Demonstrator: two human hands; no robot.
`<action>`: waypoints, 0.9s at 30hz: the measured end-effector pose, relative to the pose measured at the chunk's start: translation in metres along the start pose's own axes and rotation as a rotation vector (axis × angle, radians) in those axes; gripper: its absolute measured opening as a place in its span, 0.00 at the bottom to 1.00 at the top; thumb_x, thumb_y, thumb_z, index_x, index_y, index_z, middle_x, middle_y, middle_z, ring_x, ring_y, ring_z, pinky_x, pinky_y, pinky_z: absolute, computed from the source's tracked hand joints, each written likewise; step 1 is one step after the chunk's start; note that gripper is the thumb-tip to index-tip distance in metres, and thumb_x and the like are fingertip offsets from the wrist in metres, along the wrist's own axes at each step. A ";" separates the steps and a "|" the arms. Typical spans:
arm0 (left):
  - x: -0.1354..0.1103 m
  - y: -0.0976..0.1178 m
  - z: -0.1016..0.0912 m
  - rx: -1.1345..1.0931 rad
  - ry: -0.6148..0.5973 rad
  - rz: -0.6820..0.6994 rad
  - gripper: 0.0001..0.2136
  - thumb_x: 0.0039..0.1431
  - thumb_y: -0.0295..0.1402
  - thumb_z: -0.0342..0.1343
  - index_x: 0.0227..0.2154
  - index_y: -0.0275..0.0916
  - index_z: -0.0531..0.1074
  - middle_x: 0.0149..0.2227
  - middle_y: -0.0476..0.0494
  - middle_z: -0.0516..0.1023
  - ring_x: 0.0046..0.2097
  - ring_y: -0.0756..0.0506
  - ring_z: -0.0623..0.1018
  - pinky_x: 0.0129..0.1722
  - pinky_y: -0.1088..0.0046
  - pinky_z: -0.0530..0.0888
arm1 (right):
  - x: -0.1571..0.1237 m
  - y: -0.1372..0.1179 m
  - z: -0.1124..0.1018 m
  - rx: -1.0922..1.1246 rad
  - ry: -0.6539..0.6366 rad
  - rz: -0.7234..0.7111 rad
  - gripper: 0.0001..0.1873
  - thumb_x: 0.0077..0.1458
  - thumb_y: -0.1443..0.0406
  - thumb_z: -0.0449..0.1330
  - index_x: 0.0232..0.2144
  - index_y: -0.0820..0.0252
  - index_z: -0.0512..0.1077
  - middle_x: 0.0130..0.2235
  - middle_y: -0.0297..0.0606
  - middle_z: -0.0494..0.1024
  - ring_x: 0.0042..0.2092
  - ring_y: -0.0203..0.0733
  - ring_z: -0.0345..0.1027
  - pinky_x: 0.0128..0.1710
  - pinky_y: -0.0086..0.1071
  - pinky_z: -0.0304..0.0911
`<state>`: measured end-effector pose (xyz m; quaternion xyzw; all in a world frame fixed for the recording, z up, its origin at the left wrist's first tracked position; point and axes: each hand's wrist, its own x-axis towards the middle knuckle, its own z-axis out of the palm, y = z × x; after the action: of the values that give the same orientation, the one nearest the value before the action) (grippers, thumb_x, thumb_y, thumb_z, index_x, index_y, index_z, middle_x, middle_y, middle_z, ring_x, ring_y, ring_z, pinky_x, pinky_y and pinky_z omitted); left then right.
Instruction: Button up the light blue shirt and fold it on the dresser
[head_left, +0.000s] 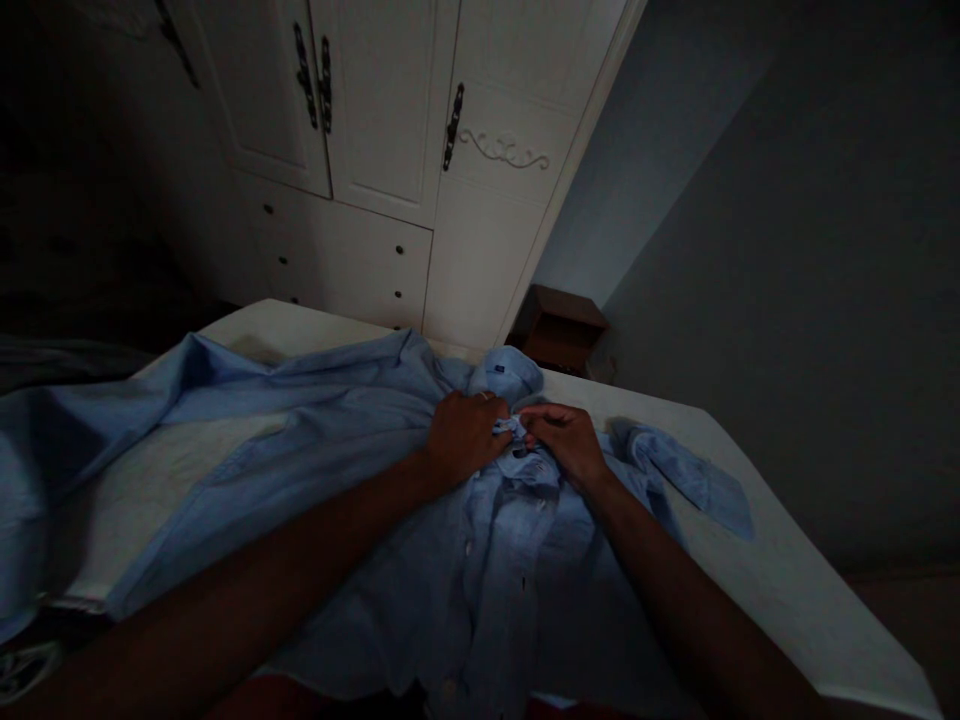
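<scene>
A light blue button-up shirt (pixel 360 430) lies spread across the table, its collar (pixel 510 372) toward the far edge and its hem toward me. Just below the collar, my left hand (pixel 466 432) is closed on the front placket, and a ring shows on one finger. My right hand (pixel 566 440) pinches the bunched cloth right beside it. The fingertips of both hands nearly meet there; whether a button sits between them is too dark to tell. Lower down, the two front edges lie side by side with buttons and buttonholes showing. One sleeve (pixel 705 485) rests folded on the right.
The pale table (pixel 795 560) has angled corners. Behind it stands a white wardrobe (pixel 390 110) with dark handles and drawers. A brown wooden cabinet (pixel 566 318) is by the grey wall (pixel 810 300). The other sleeve stretches far left. The room is dim.
</scene>
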<state>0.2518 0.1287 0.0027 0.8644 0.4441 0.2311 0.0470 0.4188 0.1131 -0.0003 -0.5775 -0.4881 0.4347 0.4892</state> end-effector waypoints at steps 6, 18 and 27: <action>-0.001 -0.006 0.007 0.000 0.040 0.102 0.07 0.57 0.35 0.60 0.37 0.40 0.76 0.39 0.44 0.81 0.40 0.42 0.79 0.42 0.63 0.69 | 0.002 -0.003 -0.006 0.106 -0.104 0.117 0.10 0.35 0.63 0.69 0.24 0.62 0.80 0.19 0.31 0.75 0.21 0.31 0.65 0.23 0.25 0.65; -0.003 -0.009 0.007 0.066 0.032 0.335 0.07 0.55 0.29 0.60 0.38 0.40 0.76 0.38 0.45 0.80 0.40 0.44 0.78 0.41 0.64 0.66 | 0.000 -0.015 -0.022 -0.080 -0.244 0.221 0.06 0.35 0.67 0.66 0.22 0.62 0.78 0.19 0.32 0.76 0.22 0.32 0.68 0.20 0.22 0.60; -0.003 -0.009 0.006 0.096 0.056 0.344 0.06 0.56 0.28 0.59 0.37 0.39 0.75 0.37 0.46 0.79 0.39 0.44 0.77 0.40 0.63 0.64 | -0.003 -0.012 -0.028 -0.127 -0.253 0.150 0.12 0.36 0.58 0.70 0.24 0.61 0.79 0.21 0.32 0.76 0.21 0.30 0.65 0.20 0.24 0.59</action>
<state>0.2462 0.1332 -0.0063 0.9221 0.3012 0.2382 -0.0467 0.4440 0.1071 0.0151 -0.5828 -0.5280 0.5074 0.3524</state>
